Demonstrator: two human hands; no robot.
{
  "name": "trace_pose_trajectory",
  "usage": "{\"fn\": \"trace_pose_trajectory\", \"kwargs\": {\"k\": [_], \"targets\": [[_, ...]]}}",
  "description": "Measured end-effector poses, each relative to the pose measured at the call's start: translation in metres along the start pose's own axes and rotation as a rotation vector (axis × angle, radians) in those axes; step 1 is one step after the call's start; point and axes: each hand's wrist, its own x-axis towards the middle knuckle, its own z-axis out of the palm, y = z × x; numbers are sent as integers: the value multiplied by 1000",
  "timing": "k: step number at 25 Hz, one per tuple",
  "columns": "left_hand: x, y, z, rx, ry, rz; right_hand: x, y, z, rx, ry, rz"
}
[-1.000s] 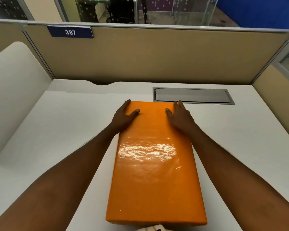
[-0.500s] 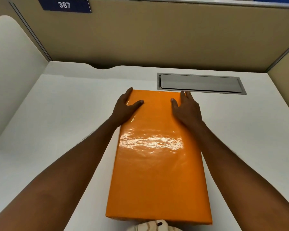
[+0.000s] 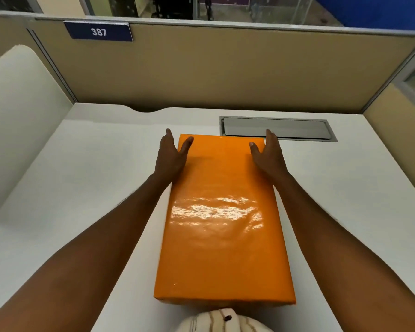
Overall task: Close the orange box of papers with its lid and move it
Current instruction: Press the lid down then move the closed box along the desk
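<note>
Orange box (image 3: 222, 219) lidded on desk (image 3: 86, 178), fingers (image 3: 168, 142) flanking far corners

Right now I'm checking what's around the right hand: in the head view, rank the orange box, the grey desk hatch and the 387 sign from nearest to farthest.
From the right hand:
1. Orange box, touching it, on its left.
2. Grey desk hatch, just beyond the fingertips.
3. 387 sign, high on the back partition, far left.

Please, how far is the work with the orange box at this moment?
Done: the orange lid already covers the box, and no papers show. In hand: the left hand and right hand flank its far corners, thumbs on top, fingers down the sides. Left: moving it; it is on the white desk.
</note>
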Motion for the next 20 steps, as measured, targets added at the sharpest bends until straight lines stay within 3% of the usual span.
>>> {"fn": "trace_pose_trajectory", "kwargs": {"k": [3,7,11,14,20], "targets": [[-28,-8,-19,-54,8,-40,-38,11,-11,57,75,57],[-90,-31,-32,-226,-20,-96,-104,35,-10,23,-63,137],[-137,-47,-39,-405,-115,-214,-146,43,-10,82,-32,220],[-161,-54,-42,-457,-166,-204,-170,47,-14,145,-53,300],[-182,-64,-35,-498,-255,-110,-191,51,-8,332,-254,360]]}}
